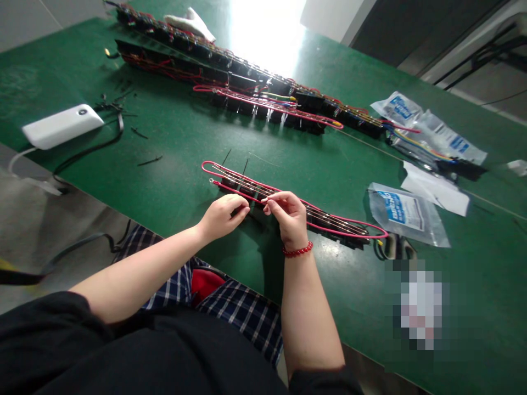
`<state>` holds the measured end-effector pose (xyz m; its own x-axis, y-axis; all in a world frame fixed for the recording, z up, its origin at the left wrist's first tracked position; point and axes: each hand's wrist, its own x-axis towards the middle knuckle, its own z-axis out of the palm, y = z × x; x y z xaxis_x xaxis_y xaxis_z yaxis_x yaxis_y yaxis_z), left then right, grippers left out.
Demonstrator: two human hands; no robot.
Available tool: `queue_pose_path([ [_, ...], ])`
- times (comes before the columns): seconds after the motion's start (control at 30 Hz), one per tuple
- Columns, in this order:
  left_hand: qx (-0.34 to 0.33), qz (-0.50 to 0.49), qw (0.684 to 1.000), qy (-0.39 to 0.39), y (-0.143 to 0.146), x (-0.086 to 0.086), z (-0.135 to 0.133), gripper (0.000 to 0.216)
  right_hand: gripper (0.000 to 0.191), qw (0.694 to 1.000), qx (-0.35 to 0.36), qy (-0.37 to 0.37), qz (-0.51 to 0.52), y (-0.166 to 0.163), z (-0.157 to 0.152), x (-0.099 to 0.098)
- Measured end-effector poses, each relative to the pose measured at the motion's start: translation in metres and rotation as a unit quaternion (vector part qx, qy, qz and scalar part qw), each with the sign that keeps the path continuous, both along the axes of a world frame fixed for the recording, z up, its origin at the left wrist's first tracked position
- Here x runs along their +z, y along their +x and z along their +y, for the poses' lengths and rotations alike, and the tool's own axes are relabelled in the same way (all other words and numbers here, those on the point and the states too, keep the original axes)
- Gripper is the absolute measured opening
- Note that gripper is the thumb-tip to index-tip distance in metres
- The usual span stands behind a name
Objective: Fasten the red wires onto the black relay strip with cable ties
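The green table [173, 164] bears everything, and along its far side lie long black wired assemblies [160, 61], which look unwieldy enough to want support at both ends. Nearer the person, in front of both hands, lies a shorter black strip [356, 240], running aslant across the tabletop. It looks light and fairly rigid, probably plastic; its edges or underside would be the sensible places to lift it, with one hand towards each end so that it does not tip.

The right hand [290, 216] is over the middle of the strip, thumb and forefinger brought together; the left hand [224, 215] is curled just beside the strip's near edge, thumb tip close to forefinger. Whether anything thin is pinched in either cannot be told.

A red cable [381, 236] loops along the strip and past its ends. It should be springy and smooth, bending readily but pushing back (hence best held flat near the middle rather than tugged by a loop). Pale, thin lines beside it look easier to bend or scratch, so fingers would do well to avoid pressing there. The ring lug [212, 180] at the left end seems hard and small. Slimmest are the black ties [245, 166] standing up, likely stiff yet slippery between fingertips.
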<state>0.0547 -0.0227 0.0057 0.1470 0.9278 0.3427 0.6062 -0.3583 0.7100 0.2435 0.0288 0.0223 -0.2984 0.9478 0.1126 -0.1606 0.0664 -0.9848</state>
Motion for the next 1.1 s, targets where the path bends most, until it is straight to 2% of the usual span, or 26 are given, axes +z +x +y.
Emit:
queue_pose_path([
  [0.17, -0.004, 0.0, 1.0, 0.0, 0.0, 0.001, 0.0, 0.016, 0.016, 0.99, -0.137, 0.036, 0.024, 0.003, 0.004, -0.005],
  [0.33, 0.0, 0.0, 1.0, -0.007, 0.001, 0.001, 0.0, 0.016, 0.016, 0.971, -0.2, 0.097, -0.091, 0.004, 0.0, -0.006],
  [0.43, 0.004, -0.002, 1.0, -0.011, 0.001, 0.002, 0.001, 0.016, 0.014, 0.956, -0.207, 0.142, -0.151, 0.003, -0.003, -0.005],
  [0.8, 0.012, 0.003, 1.0, -0.019, 0.003, 0.004, 0.001, 0.015, 0.007, 0.938, -0.202, 0.21, -0.189, 0.002, -0.006, 0.001],
  [1.1, 0.023, -0.015, 0.999, -0.034, 0.004, 0.004, 0.002, 0.017, 0.007, 0.914, -0.193, 0.271, -0.232, 0.003, -0.003, -0.005],
])
